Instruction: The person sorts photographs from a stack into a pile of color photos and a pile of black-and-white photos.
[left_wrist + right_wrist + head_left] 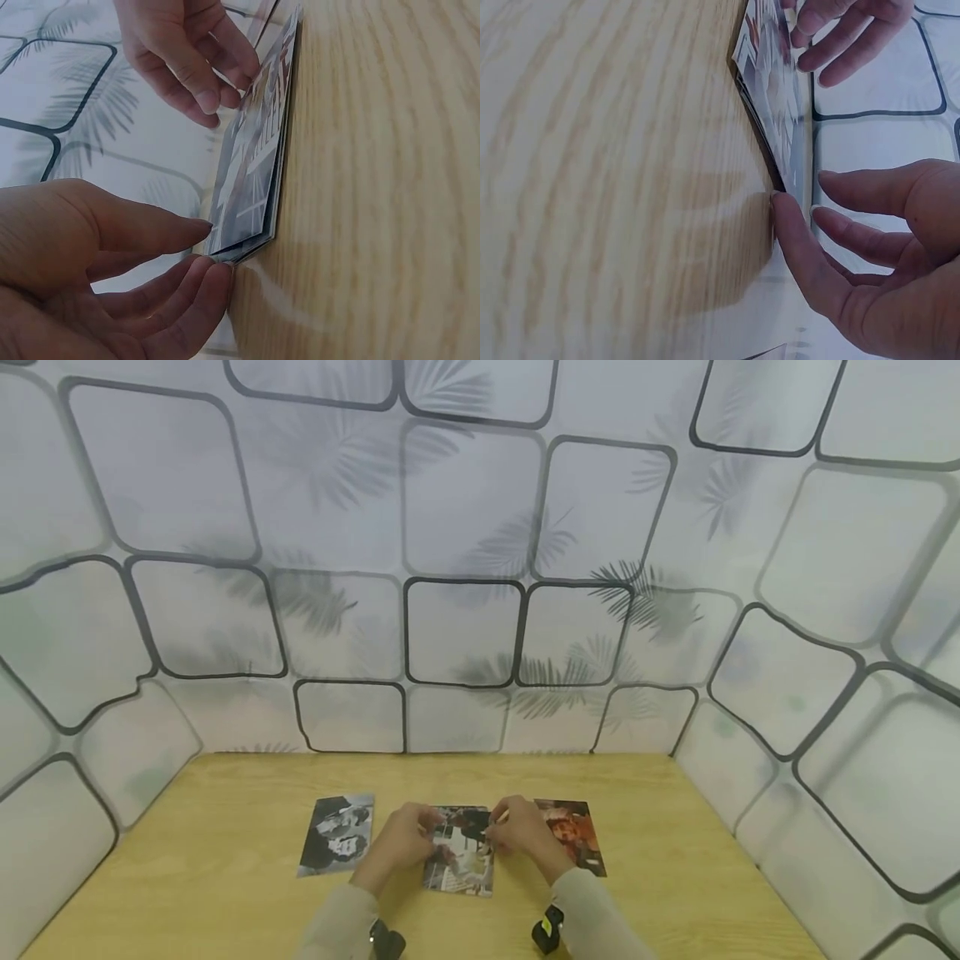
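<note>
A small stack of photo prints [461, 864] lies on the table between both hands, its top print showing a figure in white. My left hand [408, 837] pinches the stack's left edge, thumb by the top face and fingertips at the corner in the left wrist view. Offset layers show along the edge of the prints [259, 180]. At the right edge is my right hand [521, 827]. In the right wrist view, one fingertip [784, 202] of it touches the corner of the stack [769, 112], while its other fingers stand apart from the prints.
A black-and-white photo [337, 835] lies to the left on the wooden table [225, 860]. On the right, partly covered by the right forearm, is a reddish-brown photo [573, 831]. Patterned walls [465, 627] stand behind the table and at its sides.
</note>
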`<state>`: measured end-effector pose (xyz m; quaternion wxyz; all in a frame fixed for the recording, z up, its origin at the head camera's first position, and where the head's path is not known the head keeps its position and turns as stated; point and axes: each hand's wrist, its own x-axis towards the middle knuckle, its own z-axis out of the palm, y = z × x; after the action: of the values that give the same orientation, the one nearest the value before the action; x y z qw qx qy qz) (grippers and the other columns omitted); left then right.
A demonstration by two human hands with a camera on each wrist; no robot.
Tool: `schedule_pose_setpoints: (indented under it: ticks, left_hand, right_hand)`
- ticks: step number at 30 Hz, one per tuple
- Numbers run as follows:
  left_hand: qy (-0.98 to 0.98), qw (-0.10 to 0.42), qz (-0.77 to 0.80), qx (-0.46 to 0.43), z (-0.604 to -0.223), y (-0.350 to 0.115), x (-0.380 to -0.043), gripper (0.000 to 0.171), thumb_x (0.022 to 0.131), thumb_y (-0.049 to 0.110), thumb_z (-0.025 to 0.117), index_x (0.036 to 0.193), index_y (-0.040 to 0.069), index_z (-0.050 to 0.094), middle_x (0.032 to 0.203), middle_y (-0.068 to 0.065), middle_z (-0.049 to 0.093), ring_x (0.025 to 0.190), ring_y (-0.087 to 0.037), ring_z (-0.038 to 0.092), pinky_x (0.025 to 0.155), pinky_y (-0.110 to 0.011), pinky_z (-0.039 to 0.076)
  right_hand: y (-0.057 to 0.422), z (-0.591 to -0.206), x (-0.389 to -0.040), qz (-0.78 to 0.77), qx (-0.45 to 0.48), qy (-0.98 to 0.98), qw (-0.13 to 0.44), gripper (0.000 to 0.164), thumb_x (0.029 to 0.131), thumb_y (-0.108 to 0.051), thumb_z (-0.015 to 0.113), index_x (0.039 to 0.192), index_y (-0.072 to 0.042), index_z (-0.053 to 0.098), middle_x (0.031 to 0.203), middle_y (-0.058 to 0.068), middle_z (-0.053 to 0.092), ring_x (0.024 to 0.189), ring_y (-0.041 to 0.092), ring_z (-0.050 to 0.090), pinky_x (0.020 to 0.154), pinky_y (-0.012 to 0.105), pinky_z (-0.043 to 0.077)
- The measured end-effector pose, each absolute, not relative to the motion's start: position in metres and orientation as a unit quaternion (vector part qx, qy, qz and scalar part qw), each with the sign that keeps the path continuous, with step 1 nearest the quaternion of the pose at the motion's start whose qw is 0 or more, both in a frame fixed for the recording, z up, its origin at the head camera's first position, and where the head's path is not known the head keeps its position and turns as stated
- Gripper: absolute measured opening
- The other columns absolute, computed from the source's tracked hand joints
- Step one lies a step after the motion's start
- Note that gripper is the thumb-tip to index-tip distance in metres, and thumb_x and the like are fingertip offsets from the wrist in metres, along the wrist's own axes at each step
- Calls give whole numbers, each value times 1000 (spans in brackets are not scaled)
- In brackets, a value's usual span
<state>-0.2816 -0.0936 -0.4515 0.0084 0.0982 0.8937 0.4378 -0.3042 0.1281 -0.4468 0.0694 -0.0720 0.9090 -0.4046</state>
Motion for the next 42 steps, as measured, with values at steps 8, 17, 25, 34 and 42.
schedule_pose_setpoints:
  ticks: [8,17,25,34,42]
  left_hand:
    - [894,7,437,96,-454,-91,-282,42,69,-14,66,109,-4,72,105,-22,71,92,-29,69,81,-44,62]
    - [891,13,444,92,-457,-88,-283,44,68,-15,67,110,-4,72,107,-21,71,92,-28,68,78,-41,62]
    - [894,18,437,96,-450,-87,-282,43,70,-14,70,112,-2,72,113,-23,72,90,-26,67,72,-37,61]
    - [892,-7,441,97,-450,-87,-283,41,70,-12,71,108,1,73,110,-21,71,92,-27,69,79,-42,63]
    - [888,-1,454,80,-453,-90,-285,39,77,-11,74,114,1,70,119,-23,67,99,-32,69,77,-41,64]
  right_hand:
    - [128,-454,-306,-432,-54,896,89,25,85,-3,78,107,2,67,86,14,68,62,18,72,57,31,64]
    - [129,-460,-308,-396,-68,913,73,42,82,-4,83,117,-3,60,86,13,68,62,17,70,56,31,61]
    - [131,-458,-309,-406,-105,905,66,39,89,-8,78,121,-9,57,76,6,67,56,14,61,56,29,53]
    - [132,-461,-310,-463,-132,874,61,36,93,-6,72,125,-6,54,77,7,69,57,13,61,53,26,47]
    - [133,-459,-309,-498,-131,855,65,35,95,-3,69,127,-3,53,89,14,70,62,13,65,57,31,56]
